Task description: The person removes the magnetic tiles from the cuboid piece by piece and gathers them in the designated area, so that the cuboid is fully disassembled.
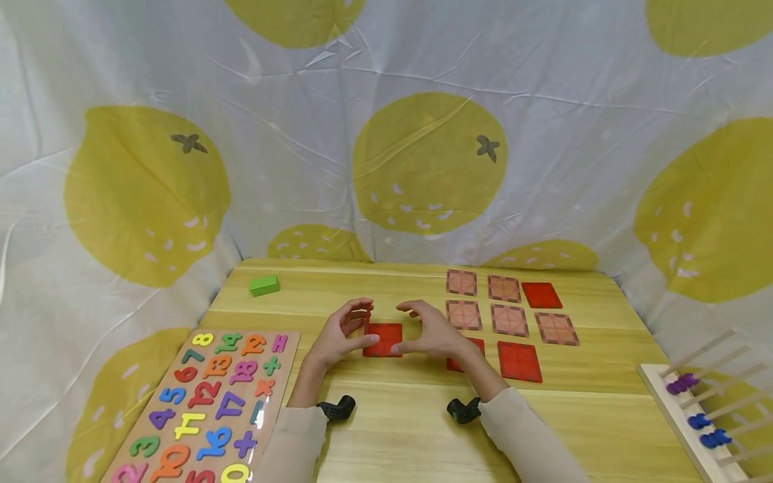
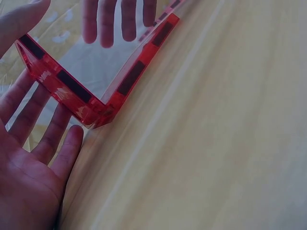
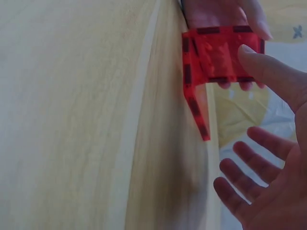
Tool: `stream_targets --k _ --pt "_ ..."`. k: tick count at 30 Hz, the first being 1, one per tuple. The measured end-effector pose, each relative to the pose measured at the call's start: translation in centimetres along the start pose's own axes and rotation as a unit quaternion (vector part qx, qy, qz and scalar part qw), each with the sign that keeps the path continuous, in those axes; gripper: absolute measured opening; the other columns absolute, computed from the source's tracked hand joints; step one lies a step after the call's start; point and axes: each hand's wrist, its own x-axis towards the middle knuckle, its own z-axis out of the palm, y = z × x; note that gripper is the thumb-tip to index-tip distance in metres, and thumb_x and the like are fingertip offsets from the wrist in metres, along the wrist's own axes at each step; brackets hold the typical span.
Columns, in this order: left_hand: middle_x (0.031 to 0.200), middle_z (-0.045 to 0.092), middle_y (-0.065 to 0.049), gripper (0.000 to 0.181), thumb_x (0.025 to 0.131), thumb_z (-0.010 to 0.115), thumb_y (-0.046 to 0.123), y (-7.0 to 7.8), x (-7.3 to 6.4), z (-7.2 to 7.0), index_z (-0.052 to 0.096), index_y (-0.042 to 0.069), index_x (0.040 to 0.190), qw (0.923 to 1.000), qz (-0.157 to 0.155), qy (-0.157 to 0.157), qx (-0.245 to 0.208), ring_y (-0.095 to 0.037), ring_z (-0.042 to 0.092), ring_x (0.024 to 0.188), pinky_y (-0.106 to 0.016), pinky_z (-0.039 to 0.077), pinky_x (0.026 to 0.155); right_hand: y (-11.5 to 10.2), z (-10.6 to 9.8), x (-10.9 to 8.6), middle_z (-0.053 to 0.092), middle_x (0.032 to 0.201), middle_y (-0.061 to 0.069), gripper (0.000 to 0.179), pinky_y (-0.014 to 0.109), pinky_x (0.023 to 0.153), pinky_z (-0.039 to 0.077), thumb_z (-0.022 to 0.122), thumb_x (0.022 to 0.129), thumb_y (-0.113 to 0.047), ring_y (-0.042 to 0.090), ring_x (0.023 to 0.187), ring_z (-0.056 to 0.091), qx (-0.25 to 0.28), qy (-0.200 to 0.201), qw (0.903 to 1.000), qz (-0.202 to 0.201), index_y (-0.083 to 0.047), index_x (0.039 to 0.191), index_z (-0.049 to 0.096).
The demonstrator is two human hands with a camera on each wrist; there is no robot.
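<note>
Two red translucent magnetic tiles meet along an edge at the middle of the table. One lies flat [image 1: 386, 333]; the other, an upright tile [image 2: 57, 84], stands steeply at its left side. My left hand [image 1: 338, 333] holds the upright tile, with the thumb at its edge and the fingers spread behind it. Across from it, my right hand [image 1: 436, 330] is held with its fingers apart and loosely bent, and nothing is between them. In the right wrist view the right thumb [image 3: 268, 72] overlaps the upright tile's face.
Several pale pink tiles [image 1: 510, 320] lie in rows at the back right, with red tiles [image 1: 520, 361] among them. A number puzzle board [image 1: 290, 355] is at the left, a green block [image 1: 264, 286] behind it. A bead abacus [image 1: 682, 429] stands at the right edge.
</note>
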Motion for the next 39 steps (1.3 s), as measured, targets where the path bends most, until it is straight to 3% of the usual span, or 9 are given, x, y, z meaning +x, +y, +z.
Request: stream_targets --k 10,22,28,39 --pt "0.151 0.042 -0.031 0.076 0.087 0.082 0.008 0.0 0.1 0.0 0.041 -0.002 0.151 1.0000 -0.001 0.000 0.001 -0.048 0.041 0.142 -0.041 0.036 0.120 -0.6 1.3 1.2 0.058 0.143 0.012 0.090 0.052 0.116 0.041 0.091 0.072 -0.047 0.031 0.132 0.054 -0.022 -0.012 0.9996 0.017 -0.009 0.146 0.055" --pt "0.150 0.042 -0.031 0.075 0.086 0.082 0.007 0.0 0.1 -0.1 0.043 0.000 0.150 1.0000 0.000 0.002 0.001 -0.047 0.043 0.141 -0.036 0.038 0.119 -0.2 2.3 2.1 0.061 0.136 0.006 0.091 0.042 0.102 0.050 0.090 0.069 -0.056 0.026 0.121 0.053 -0.081 -0.023 0.9964 0.007 -0.013 0.143 0.059" --pt "0.150 0.041 -0.032 0.077 0.086 0.082 0.007 -0.1 0.2 -0.1 0.040 -0.003 0.151 1.0000 0.001 0.000 -0.002 -0.048 0.042 0.141 -0.038 0.037 0.120 -0.7 2.5 2.2 0.062 0.132 0.008 0.088 0.043 0.095 0.049 0.092 0.068 -0.055 0.028 0.116 0.053 -0.098 -0.018 0.9951 0.000 -0.009 0.137 0.064" --pt "0.150 0.042 -0.031 0.078 0.086 0.082 0.007 -0.1 0.2 -0.1 0.040 -0.003 0.151 1.0000 -0.003 -0.001 0.001 -0.046 0.042 0.142 -0.040 0.036 0.121 -1.1 3.0 2.3 0.059 0.132 0.006 0.083 0.041 0.091 0.047 0.094 0.065 -0.051 0.026 0.115 0.050 -0.119 -0.015 0.9927 0.014 -0.014 0.135 0.067"
